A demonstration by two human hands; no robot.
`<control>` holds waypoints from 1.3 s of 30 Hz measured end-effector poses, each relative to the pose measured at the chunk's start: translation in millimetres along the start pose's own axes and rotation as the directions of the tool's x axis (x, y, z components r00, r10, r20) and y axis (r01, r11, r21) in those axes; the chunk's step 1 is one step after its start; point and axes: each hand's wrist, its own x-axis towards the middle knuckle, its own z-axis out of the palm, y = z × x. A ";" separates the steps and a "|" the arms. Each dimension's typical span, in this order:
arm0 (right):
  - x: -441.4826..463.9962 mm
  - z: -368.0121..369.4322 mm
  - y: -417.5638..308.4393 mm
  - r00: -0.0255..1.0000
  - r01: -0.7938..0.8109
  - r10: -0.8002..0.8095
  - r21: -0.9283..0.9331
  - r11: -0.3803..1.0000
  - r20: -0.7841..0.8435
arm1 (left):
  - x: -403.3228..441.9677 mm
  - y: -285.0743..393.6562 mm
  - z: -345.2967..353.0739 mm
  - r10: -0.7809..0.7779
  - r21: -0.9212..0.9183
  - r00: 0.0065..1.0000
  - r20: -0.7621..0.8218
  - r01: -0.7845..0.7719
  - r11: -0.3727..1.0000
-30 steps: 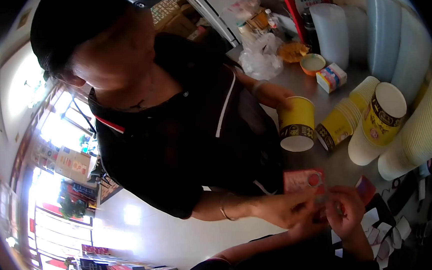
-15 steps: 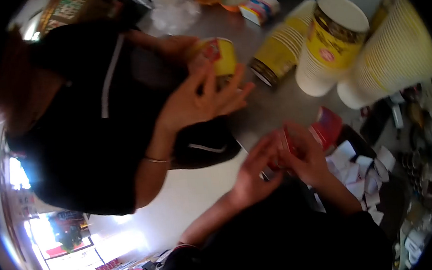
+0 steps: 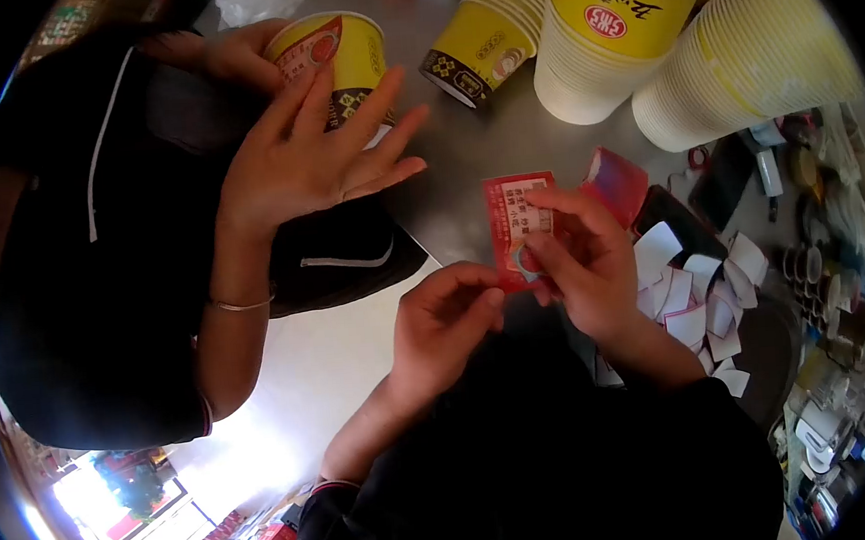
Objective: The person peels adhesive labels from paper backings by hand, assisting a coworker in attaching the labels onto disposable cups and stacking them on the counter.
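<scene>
A red printed sticker (image 3: 505, 210), with white text panels, is held up in front of me. My right hand (image 3: 593, 264) grips its right side between thumb and fingers. At its lower left corner, my left hand (image 3: 446, 319) has thumb and index finger pinched together; whether a thin backing lies between them I cannot make out. Just behind my right hand, a small stack of red stickers (image 3: 617, 185) rests on the metal table (image 3: 457, 193). Curled white paper pieces (image 3: 687, 325) are heaped to the right of my right hand.
A co-worker at the left holds a yellow paper cup (image 3: 362, 54) with a red label, one hand (image 3: 304, 159) spread against it. Nested cups lie (image 3: 487, 40) and stand (image 3: 580, 79) at the back, beside another tall stack (image 3: 739, 58). A dark phone-like object (image 3: 727, 184) lies right.
My hands have parted slightly, and the sticker now shows its printed face. The view has shifted, so cups and co-worker appear higher and further left. The co-worker still holds the cup.
</scene>
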 end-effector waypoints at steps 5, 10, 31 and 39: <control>-1.1 2.7 1.6 0.998 0.054 -0.055 0.086 0.995 0.011 | -5.2 -1.6 -1.2 0.009 -0.021 1.000 0.020 -0.009 1.000; -3.1 6.4 6.8 0.996 0.088 -0.088 0.081 0.993 0.002 | -10.2 -5.2 -2.1 0.030 -0.042 0.999 0.027 -0.028 0.999; -20.6 7.0 3.9 0.859 0.511 -0.400 -0.481 0.712 0.321 | -34.4 -13.5 -2.8 0.218 0.010 0.973 -0.076 -0.218 0.976; -29.2 13.6 0.7 0.878 0.458 -0.326 -0.417 0.785 0.352 | -33.3 -14.1 2.0 0.393 0.295 0.906 -0.158 -0.336 0.894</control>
